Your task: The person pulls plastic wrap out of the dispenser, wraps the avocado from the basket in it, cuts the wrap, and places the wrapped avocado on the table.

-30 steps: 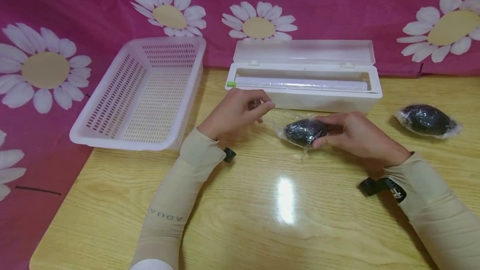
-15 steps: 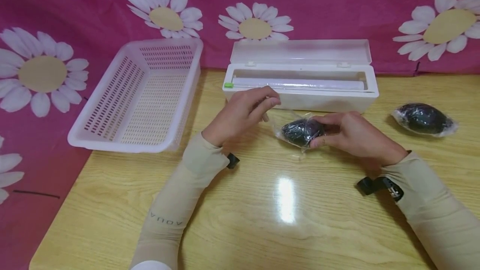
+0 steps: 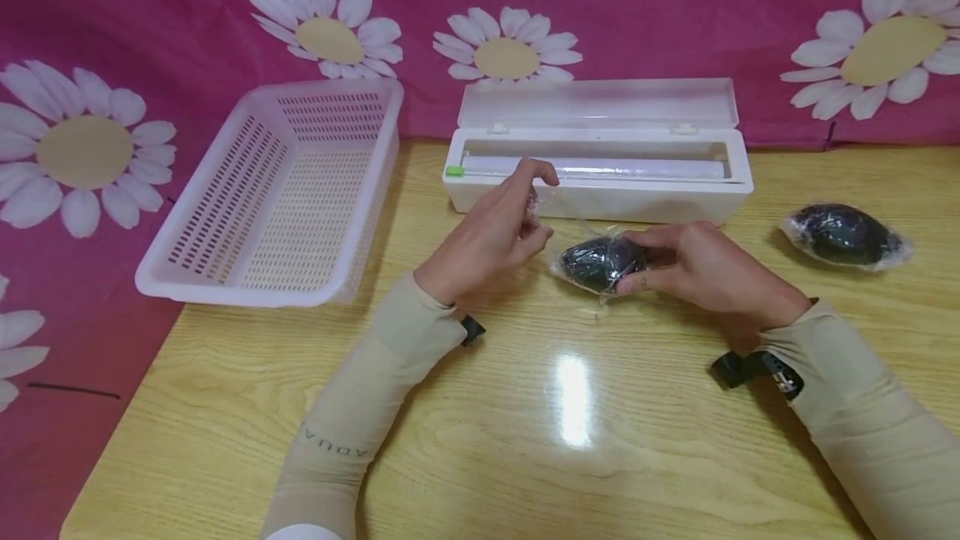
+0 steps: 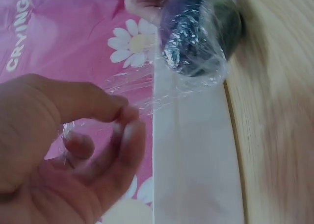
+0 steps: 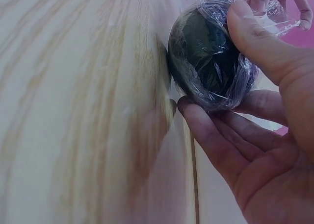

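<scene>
My right hand grips a dark avocado wrapped in clear cling film, its thumb on one side and fingers on the other. The avocado is at the middle of the table. To its left, my left hand pinches a loose tail of the cling film, which stretches from the fruit to the fingertips. The left wrist view shows thumb and index finger together on this thin strip. In the right wrist view, the wrapped avocado shows crinkled film around its dark skin.
A white cling film box stands behind the hands, lid up, with a film roll inside. A white perforated basket is at the left. Another wrapped avocado lies at the right. A pink flowered cloth hangs behind.
My left hand has shifted slightly right, and its index finger has lifted and spread from the thumb. The right hand keeps hold of the avocado in nearly the same place.
</scene>
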Available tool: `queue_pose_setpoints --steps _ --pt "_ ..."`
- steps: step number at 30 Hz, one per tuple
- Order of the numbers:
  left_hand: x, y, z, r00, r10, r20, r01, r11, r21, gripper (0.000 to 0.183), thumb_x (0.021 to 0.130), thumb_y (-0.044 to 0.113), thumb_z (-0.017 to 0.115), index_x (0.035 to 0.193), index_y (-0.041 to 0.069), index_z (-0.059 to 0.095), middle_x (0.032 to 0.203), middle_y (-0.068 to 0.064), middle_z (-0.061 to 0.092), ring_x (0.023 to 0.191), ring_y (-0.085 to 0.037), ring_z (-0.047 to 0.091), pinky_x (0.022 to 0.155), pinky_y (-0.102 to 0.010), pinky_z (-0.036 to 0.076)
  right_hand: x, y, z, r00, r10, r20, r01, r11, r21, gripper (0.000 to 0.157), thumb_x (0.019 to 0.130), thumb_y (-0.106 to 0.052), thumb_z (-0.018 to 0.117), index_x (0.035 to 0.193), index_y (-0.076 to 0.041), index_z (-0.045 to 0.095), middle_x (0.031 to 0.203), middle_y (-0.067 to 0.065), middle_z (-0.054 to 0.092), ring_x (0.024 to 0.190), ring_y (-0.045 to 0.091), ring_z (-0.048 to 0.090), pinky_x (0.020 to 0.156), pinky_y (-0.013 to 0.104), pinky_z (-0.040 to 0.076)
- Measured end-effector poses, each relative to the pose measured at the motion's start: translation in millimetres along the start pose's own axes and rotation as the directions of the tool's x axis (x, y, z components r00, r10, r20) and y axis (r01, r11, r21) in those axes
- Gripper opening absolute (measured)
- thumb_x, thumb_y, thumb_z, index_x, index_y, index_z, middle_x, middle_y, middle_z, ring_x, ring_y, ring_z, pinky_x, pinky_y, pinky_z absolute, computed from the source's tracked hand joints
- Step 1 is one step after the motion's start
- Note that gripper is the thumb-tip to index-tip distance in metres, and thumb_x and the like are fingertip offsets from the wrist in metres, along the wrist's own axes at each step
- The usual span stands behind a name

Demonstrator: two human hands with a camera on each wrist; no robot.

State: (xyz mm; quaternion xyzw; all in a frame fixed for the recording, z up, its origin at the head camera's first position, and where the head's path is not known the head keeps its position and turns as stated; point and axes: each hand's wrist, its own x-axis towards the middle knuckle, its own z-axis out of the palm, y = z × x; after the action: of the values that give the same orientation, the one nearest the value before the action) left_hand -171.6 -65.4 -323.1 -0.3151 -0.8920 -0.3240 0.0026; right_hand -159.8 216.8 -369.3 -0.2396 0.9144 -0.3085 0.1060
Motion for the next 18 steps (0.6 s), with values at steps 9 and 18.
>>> queue_pose_setpoints --steps 9,18 --pt "-1.9 3.2 7.6 0.997 -0.083 0.003 0.083 0.996 0.031 0.068 0.092 0.008 0.076 0.143 0.012 0.031 0.133 -0.016 0.05 0.086 -0.013 0.072 0.074 -0.021 0.057 0.1 -1.1 0.1 1.0 0.026 0.009 -0.026 1.0 0.003 0.069 0.084 -0.048 0.083 0.139 -0.012 0.066 0.128 0.008 0.074 0.101 0.017 0.062 0.089 0.033 0.051" --pt "2.3 4.4 12.2 0.999 0.022 -0.04 -0.026 0.995 -0.099 0.068 0.091 -0.005 0.069 0.146 0.007 0.031 0.109 -0.019 0.047 0.086 -0.017 0.057 0.071 -0.019 0.054 -1.3 -2.6 -2.0 1.0 -0.003 0.003 0.003 1.0 -0.017 0.068 0.083 -0.048 0.084 0.136 -0.008 0.068 0.126 0.01 0.075 0.097 0.017 0.061 0.085 0.033 0.052"
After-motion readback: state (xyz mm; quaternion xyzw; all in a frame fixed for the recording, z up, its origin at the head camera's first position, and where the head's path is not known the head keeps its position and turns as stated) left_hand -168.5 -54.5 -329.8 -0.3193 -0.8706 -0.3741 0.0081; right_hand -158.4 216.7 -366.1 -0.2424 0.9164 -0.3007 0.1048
